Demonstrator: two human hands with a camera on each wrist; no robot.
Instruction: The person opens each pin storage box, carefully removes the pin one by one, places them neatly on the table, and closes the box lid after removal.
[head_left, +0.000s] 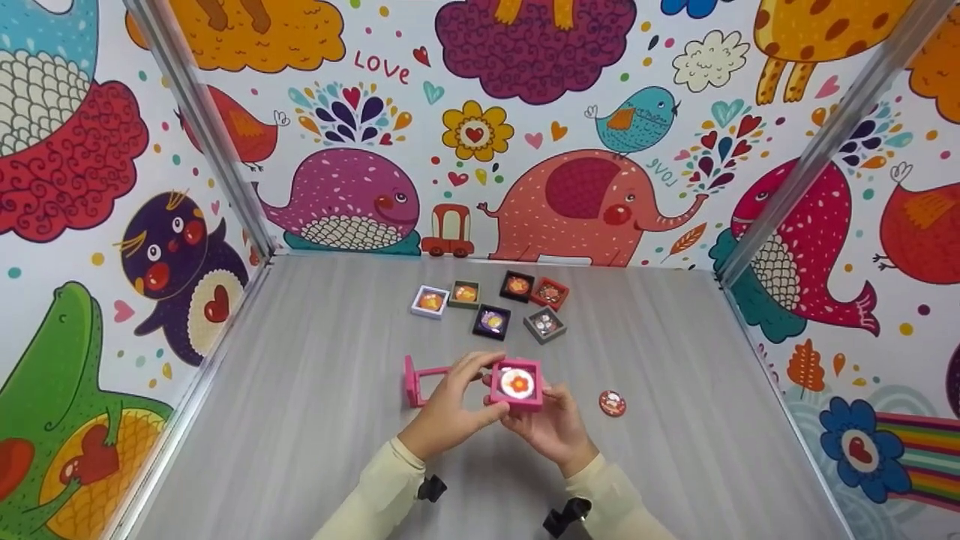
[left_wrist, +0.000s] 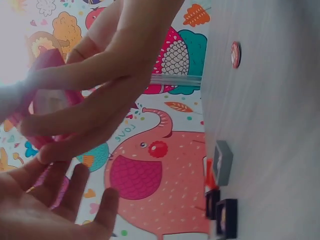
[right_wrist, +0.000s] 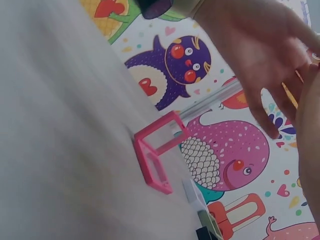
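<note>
In the head view a small pink square box frame (head_left: 495,388) faces upward between both hands. Inside it shows a white round badge (head_left: 517,384) with a red flower. My left hand (head_left: 450,412) grips its left side, thumb at the near edge and fingers at the far edge. From below and the right, my right hand (head_left: 555,431) holds the frame, its fingers curled round it in the left wrist view. Left of the hands stands an empty pink frame piece (right_wrist: 152,160), L-shaped, partly behind my left hand in the head view.
A loose red round badge (head_left: 612,403) lies to the right. Several small framed badges sit farther back, among them a white one (head_left: 430,302), a grey one (head_left: 545,324) and a red one (head_left: 550,292). Cartoon-printed walls (head_left: 465,187) enclose the grey table (head_left: 300,360).
</note>
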